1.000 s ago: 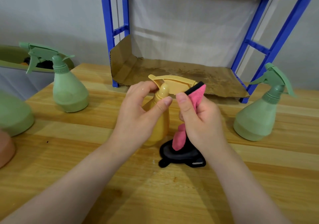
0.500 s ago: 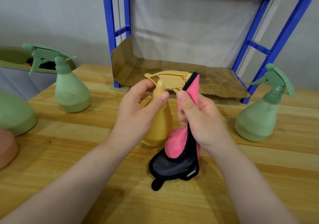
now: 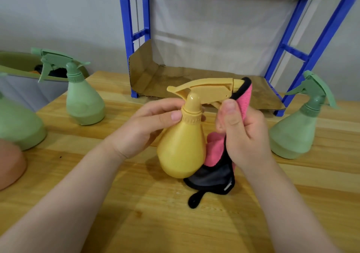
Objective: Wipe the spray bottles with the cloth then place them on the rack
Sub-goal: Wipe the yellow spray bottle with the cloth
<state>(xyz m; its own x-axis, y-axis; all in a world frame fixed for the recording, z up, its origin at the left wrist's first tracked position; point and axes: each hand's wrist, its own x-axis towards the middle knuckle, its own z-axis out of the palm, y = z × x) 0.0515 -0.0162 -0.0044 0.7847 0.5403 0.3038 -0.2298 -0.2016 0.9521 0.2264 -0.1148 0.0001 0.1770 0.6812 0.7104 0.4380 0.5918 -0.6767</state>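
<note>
Fingers of the left hand (image 3: 144, 128) curl round the neck of the yellow spray bottle (image 3: 182, 147), held tilted at frame centre above the worktop (image 3: 175, 223). Fingers of the right hand (image 3: 244, 134) pinch the pink and black cloth (image 3: 216, 159) against the bottle's nozzle end. One green spray bottle (image 3: 82, 99) stands at middle left, another green bottle (image 3: 294, 130) at middle right. The blue rack (image 3: 321, 38) rises in the upper centre, lined with cardboard (image 3: 175, 79).
</note>
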